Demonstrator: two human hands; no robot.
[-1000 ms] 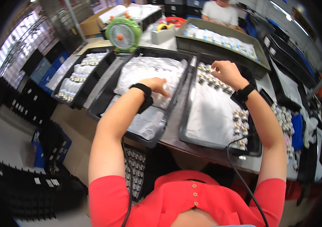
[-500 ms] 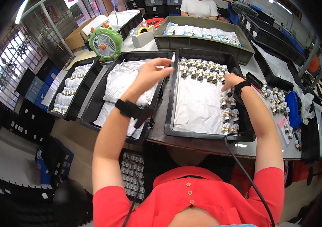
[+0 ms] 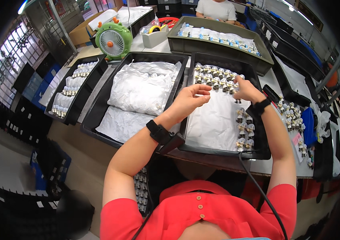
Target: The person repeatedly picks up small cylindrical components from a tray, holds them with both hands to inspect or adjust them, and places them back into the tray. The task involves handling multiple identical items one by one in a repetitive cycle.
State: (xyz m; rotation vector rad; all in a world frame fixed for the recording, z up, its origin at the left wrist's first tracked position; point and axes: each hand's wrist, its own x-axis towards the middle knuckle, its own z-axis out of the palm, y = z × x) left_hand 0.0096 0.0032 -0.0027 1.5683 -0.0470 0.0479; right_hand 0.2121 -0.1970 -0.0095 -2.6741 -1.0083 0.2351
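Note:
Small figurines (image 3: 214, 74) with pale tops and dark bases stand in rows across the far end of a black tray (image 3: 222, 153) lined with white paper. More figurines (image 3: 245, 130) run down its right side. My right hand (image 3: 250, 91) is at the right end of the rows, thumb and fingers around a figurine there, partly hidden by the hand. Over the tray's left part hovers my left hand (image 3: 192, 101), its fingers bent and apart, nothing visible in them. Dark bands circle both wrists.
A paper-covered black tray (image 3: 98, 135) stands left, beside a smaller figurine tray (image 3: 72, 120). Behind are a green fan (image 3: 114, 42), a tape dispenser (image 3: 155, 39) and an olive bin (image 3: 218, 47). Loose figurines (image 3: 292, 112) lie right. A person (image 3: 216, 10) sits across. A cable crosses the front edge.
My left hand has moved right and nearer, from above the divide between the trays to over the figurine tray. My right hand stays by the row's end. The view has shifted slightly.

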